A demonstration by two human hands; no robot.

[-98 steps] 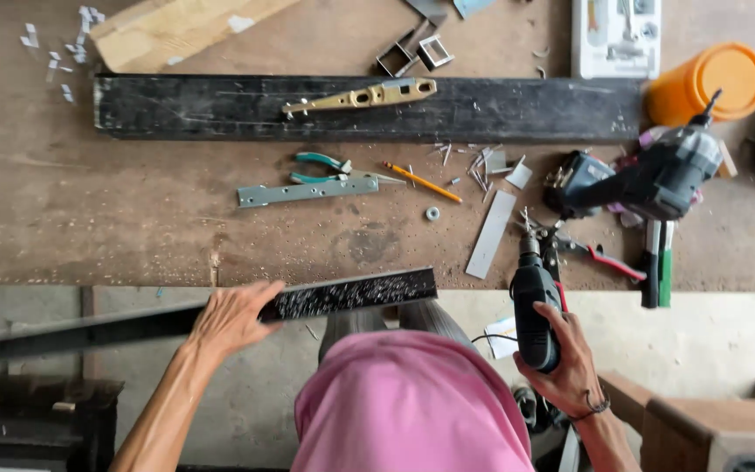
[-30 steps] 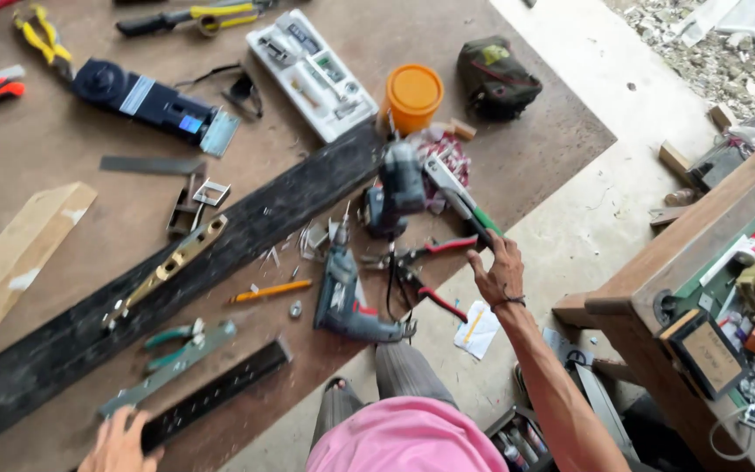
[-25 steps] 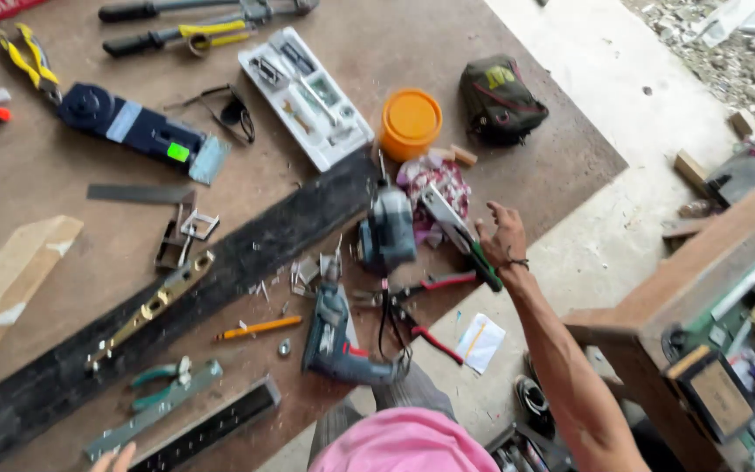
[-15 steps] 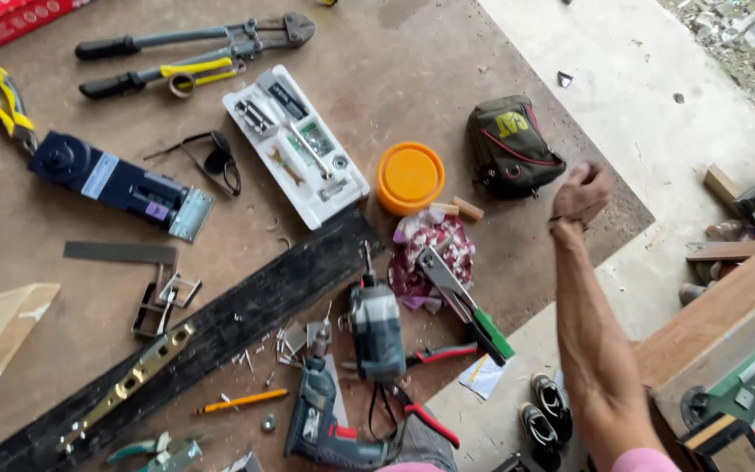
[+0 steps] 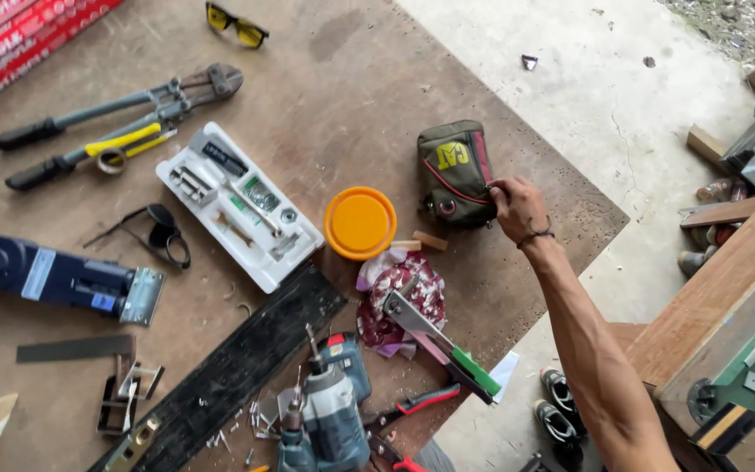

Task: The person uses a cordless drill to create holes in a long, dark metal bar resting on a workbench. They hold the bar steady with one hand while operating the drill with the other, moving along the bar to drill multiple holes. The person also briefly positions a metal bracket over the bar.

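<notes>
Where the right hand (image 5: 519, 208) reaches out, its grip is pinched on the right edge of the olive-green pouch (image 5: 454, 173), which lies flat on the brown surface (image 5: 342, 79) close to that surface's right edge. Left hand: out of view. Just left of the pouch sits an orange lid (image 5: 360, 222); two small wooden blocks (image 5: 419, 242) lie between lid and pouch, below both. Below these, a crumpled red cloth (image 5: 399, 301) and a rivet tool (image 5: 439, 343) with green handle. Left of the lid: white parts tray (image 5: 238, 204). Bare board lies above the pouch; past the edge, pale concrete floor (image 5: 605, 96) is open.
</notes>
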